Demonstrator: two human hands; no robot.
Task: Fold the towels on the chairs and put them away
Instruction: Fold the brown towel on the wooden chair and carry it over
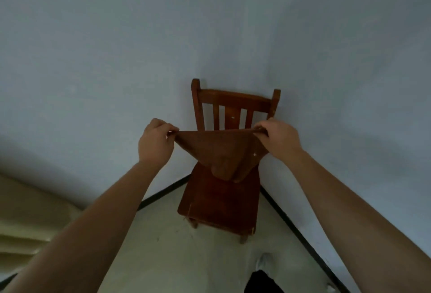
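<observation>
Two hands hold a brown towel [219,152] up in the air over a wooden chair [224,199]. The left hand [155,142] pinches one top corner in a tight grip. The right hand [278,139] pinches the other corner. The towel hangs down, its bottom near the seat.

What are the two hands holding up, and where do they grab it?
A brown towel: the left hand and right hand each pinch one top corner, stretched above the chair.
</observation>
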